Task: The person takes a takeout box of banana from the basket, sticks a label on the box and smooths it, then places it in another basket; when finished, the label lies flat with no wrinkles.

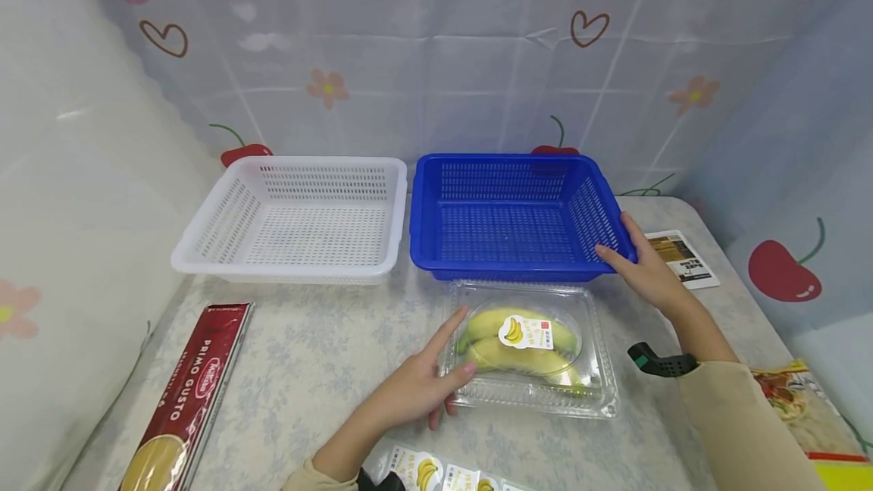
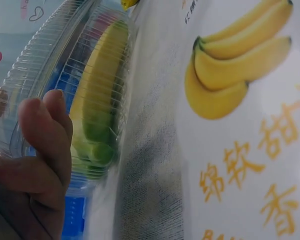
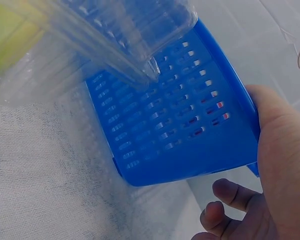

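My left hand (image 1: 416, 389) is at the left edge of a clear plastic clamshell box (image 1: 600, 370) containing bananas (image 1: 518, 358), with a banana label (image 1: 527, 333) on its lid. Index finger and thumb reach over the box's edge, spread apart; the other fingers bend loosely beside it. In the left wrist view the fingertips (image 2: 35, 107) show in front of the box. My right hand (image 1: 651, 275) grips the right front rim of a blue plastic basket (image 1: 518, 267), thumb inside. In the right wrist view the basket's slotted wall (image 3: 175, 150) fills the middle, and the box looks blurred.
A white slotted basket (image 1: 300, 271) stands left of the blue one. A red spaghetti packet (image 1: 187, 400) lies on the left. Banana label stickers (image 1: 443, 472) lie at the front edge. On the right are a printed card (image 1: 682, 256) and a noodle bag (image 1: 808, 415).
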### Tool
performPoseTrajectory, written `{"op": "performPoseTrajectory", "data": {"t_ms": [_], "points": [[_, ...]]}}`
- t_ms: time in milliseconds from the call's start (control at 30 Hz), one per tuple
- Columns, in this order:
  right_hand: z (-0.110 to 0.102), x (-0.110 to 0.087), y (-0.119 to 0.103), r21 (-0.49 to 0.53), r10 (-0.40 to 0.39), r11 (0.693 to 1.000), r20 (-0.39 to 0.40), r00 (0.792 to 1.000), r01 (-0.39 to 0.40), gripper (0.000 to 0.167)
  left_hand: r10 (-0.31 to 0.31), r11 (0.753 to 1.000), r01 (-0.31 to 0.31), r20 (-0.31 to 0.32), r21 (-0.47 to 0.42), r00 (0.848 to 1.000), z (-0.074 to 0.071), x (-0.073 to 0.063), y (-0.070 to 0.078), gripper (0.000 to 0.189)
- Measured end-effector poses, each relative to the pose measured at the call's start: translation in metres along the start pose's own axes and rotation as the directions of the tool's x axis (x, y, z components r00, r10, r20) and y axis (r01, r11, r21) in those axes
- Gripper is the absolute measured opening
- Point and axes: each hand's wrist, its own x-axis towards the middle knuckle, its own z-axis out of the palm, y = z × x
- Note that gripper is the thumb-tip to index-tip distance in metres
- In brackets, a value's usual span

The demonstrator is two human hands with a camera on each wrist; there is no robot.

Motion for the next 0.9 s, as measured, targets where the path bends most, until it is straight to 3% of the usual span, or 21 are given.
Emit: {"op": "performPoseTrajectory", "data": {"t_ms": [433,700,900], "points": [[-0.001,0.002,0.004,-0.004,0.002,1.0,0.014,1.0,-0.002,0.1,0.0,0.99,-0.001,-0.003,-0.142,1.0,-0.001,-0.011,-0.002,0.077],[-0.001,0.005,0.008,-0.002,-0.002,1.0,0.012,1.0,0.002,0.102,0.014,0.991,-0.014,0.002,-0.13,1.0,-0.001,-0.025,-0.004,0.076],[-0.001,0.003,0.006,0.0,-0.019,1.0,0.016,1.0,0.019,0.101,0.037,0.994,-0.035,0.019,-0.1,0.999,-0.009,-0.042,0.005,0.071]]}}
